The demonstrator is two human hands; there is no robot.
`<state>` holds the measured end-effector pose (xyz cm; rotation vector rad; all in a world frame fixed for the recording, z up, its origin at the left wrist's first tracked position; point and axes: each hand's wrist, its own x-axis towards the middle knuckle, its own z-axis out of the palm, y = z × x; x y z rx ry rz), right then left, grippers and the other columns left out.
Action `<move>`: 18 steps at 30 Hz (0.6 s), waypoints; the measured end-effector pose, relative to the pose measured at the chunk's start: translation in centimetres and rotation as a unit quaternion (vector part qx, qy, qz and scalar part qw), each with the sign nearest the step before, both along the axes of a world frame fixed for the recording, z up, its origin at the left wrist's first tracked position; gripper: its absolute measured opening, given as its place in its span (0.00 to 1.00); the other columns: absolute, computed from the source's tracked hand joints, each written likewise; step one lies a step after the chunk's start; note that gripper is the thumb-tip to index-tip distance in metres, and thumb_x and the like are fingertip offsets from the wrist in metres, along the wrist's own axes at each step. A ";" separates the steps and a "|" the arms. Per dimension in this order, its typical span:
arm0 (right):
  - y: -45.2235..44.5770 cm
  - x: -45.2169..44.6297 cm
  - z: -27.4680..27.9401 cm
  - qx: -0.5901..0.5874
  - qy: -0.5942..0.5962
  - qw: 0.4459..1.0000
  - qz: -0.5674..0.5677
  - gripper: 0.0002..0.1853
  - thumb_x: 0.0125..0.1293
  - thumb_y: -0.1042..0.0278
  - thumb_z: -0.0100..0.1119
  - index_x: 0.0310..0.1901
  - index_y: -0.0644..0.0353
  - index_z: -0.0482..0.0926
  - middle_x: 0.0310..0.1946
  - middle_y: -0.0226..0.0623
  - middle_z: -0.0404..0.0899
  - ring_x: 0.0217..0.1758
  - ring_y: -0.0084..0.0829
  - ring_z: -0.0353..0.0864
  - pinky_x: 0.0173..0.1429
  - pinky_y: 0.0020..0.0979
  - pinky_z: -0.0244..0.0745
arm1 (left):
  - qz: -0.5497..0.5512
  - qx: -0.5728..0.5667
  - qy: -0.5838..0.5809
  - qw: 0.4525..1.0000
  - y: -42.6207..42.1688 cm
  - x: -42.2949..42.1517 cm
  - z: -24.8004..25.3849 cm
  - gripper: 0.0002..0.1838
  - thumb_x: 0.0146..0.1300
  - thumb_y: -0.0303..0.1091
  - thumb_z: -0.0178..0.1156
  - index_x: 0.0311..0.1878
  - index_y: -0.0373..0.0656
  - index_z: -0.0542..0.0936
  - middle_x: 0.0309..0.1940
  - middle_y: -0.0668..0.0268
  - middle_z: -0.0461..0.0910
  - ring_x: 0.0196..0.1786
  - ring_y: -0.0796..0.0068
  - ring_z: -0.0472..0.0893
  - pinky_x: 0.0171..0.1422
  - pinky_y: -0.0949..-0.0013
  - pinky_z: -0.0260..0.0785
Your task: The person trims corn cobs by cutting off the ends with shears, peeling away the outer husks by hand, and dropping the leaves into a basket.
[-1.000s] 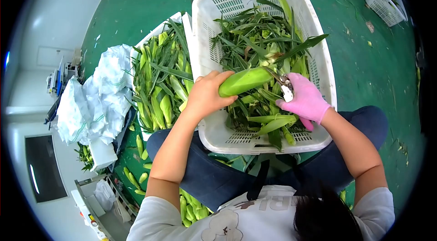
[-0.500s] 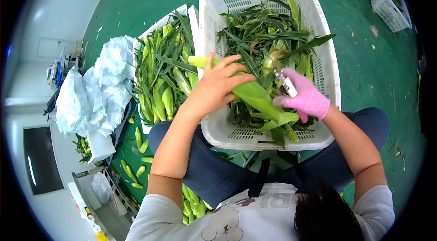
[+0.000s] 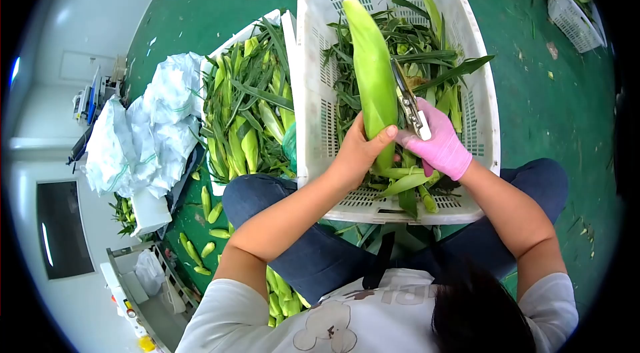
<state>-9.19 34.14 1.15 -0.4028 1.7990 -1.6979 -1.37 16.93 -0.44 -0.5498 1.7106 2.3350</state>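
My left hand (image 3: 365, 150), bare, is wrapped round the lower part of a green ear of corn (image 3: 375, 70) in its husk. The ear stands nearly upright over the white basket (image 3: 490, 120), its pale end away from me. My right hand (image 3: 439, 141), in a pink glove, holds what look like pruning shears (image 3: 409, 103) with metal blades and a white handle end. The blades lie close along the right side of the ear; I cannot tell whether they touch it. Cut leaves and husks (image 3: 413, 60) fill the basket beneath both hands.
Left of the basket stands a white box (image 3: 215, 53) heaped with unhusked corn (image 3: 247, 113). Crumpled white sacks (image 3: 157, 126) lie beyond it. Several ears (image 3: 193, 250) are on the green floor near my left knee. More baskets (image 3: 567, 13) stand at the far right.
The ear has swung from lying slantwise to nearly upright. My left hand has moved from its upper part down to its lower end. The shears have come alongside the ear.
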 end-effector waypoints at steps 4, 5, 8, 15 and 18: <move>0.6 0.1 -1.0 0.003 0.051 0.998 -0.039 0.15 0.58 0.67 0.64 0.44 0.63 0.75 0.27 0.32 0.72 0.29 0.25 0.70 0.37 0.31 0.71 | -0.023 0.030 -0.049 0.998 -0.8 -0.5 0.2 0.31 0.66 0.46 0.69 0.63 0.38 0.68 0.48 0.63 0.76 0.44 0.71 0.81 0.41 0.65 0.81; 0.8 -0.3 -0.7 0.017 0.081 0.996 -0.036 0.15 0.58 0.67 0.63 0.45 0.63 0.75 0.27 0.33 0.71 0.29 0.25 0.70 0.37 0.32 0.71 | -0.025 0.044 -0.064 0.997 -0.9 -0.5 0.3 0.30 0.66 0.46 0.69 0.62 0.38 0.69 0.47 0.62 0.77 0.43 0.71 0.81 0.40 0.65 0.81; 2.7 -3.5 -0.8 0.059 0.217 0.973 -0.047 0.16 0.57 0.66 0.59 0.45 0.62 0.75 0.27 0.39 0.72 0.30 0.30 0.72 0.39 0.35 0.72 | 0.023 0.066 -0.102 0.992 -3.6 -0.3 -0.8 0.29 0.71 0.56 0.58 0.60 0.39 0.72 0.45 0.60 0.82 0.45 0.67 0.84 0.42 0.66 0.80; 5.7 -6.6 -0.1 0.419 0.202 0.885 0.008 0.29 0.55 0.54 0.68 0.55 0.59 0.75 0.40 0.49 0.83 0.46 0.47 0.85 0.56 0.44 0.78 | 0.099 -0.110 0.001 0.989 -10.1 0.5 -1.3 0.32 0.69 0.38 0.61 0.72 0.42 0.62 0.51 0.59 0.78 0.48 0.68 0.82 0.49 0.65 0.78; 3.8 -5.0 -0.2 0.233 0.152 0.959 0.052 0.38 0.55 0.54 0.69 0.65 0.63 0.68 0.44 0.49 0.81 0.26 0.41 0.83 0.31 0.39 0.79 | 0.039 -0.319 0.077 0.944 -10.8 1.7 -3.8 0.41 0.61 0.33 0.68 0.76 0.43 0.61 0.52 0.63 0.77 0.48 0.74 0.80 0.52 0.68 0.75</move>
